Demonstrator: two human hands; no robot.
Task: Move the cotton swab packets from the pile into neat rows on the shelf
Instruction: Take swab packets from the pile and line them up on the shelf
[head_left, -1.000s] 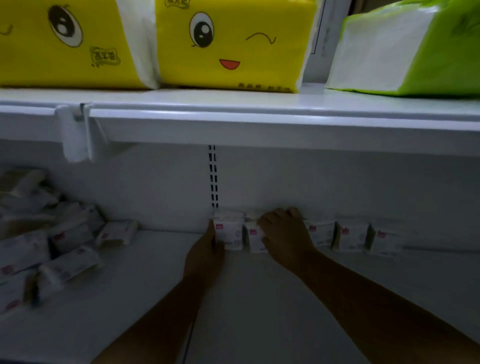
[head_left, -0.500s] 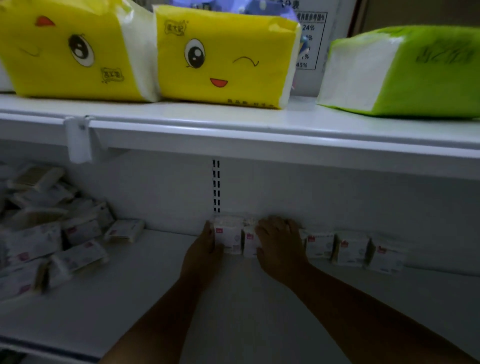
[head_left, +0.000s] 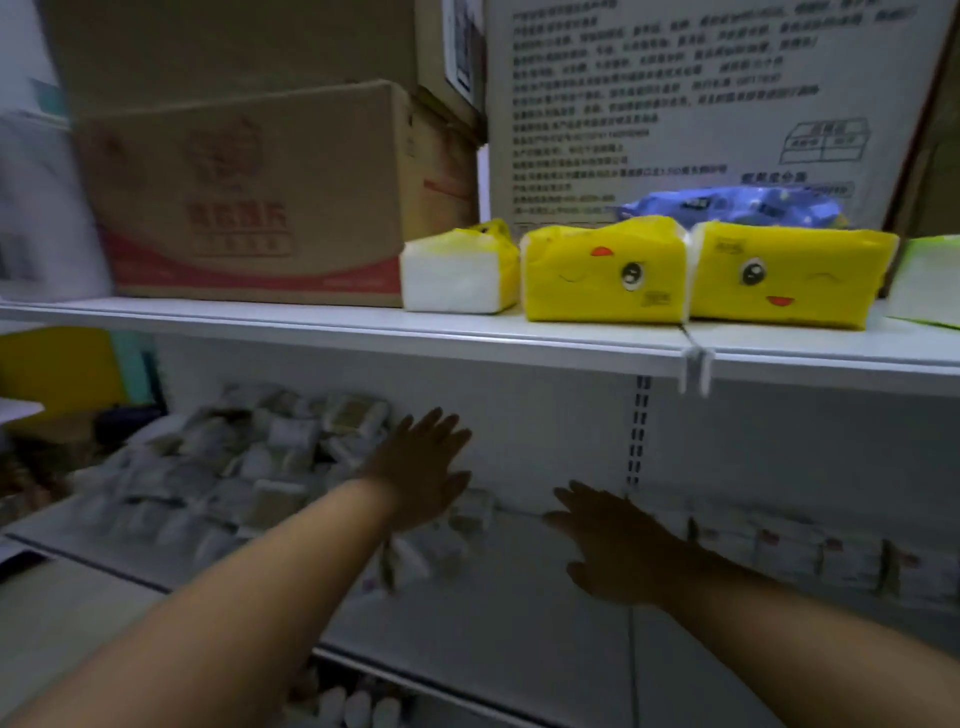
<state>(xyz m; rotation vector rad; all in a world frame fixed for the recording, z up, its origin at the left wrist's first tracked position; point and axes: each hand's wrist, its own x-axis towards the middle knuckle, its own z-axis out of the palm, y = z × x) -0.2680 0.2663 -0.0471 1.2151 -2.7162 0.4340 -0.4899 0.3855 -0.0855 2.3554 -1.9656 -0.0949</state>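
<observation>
Over the white shelf (head_left: 519, 639), left hand (head_left: 415, 467) and right hand (head_left: 608, 540) reach open and empty toward the pile of cotton swab packets (head_left: 249, 457), probably to grab some.

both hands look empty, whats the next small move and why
Probably lower the left hand onto the pile of cotton swab packets and grip one. Both hands are open and hold nothing, the left is spread just right of the pile, and the row along the back stops just right of the right hand.
</observation>
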